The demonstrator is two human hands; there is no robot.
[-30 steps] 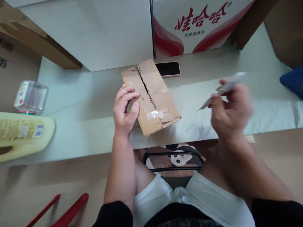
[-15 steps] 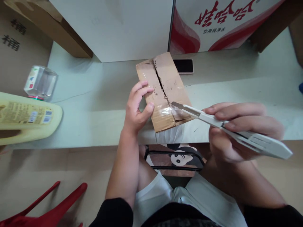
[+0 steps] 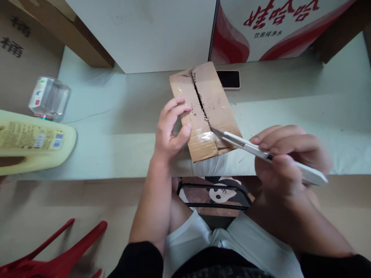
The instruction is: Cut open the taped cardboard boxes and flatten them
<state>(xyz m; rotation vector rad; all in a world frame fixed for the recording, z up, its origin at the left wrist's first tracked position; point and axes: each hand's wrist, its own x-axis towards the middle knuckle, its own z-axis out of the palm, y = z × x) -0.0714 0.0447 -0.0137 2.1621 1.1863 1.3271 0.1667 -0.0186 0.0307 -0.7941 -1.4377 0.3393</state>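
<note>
at the far left a jug (image 3: 37, 143) is lying on the table (image 3: 116, 146), and a bottle (image 3: 50, 96) is sitting just beyond it. farther along, a white box (image 3: 150, 34) is standing at the back.

next comes the left hand (image 3: 174, 131), which is bearing on the left side of the carton (image 3: 222, 104), fingers and thumb spread along its top near that edge; whether it is clamping or only pressing, i cannot tell.

the carton is lying on the table between the two hands, its long axis running away from the person and leaning left at the far end. a slit (image 3: 199, 101) is following that axis down the middle, and shiny tape (image 3: 206, 136) is crossing the near end. the left hand is the nearer one, touching the carton; the right is staying off it, only the knife reaching across.

a phone (image 3: 232, 80) is peeking out behind the carton's right side. the knife (image 3: 247, 146) is slanting in from the right, across the carton's long axis, its tip sitting at the slit's near end, beside the tape; whether it is biting in is too small to tell. the right hand (image 3: 286, 154) is gripping the handle, fingers curled, thumb along it.
</note>
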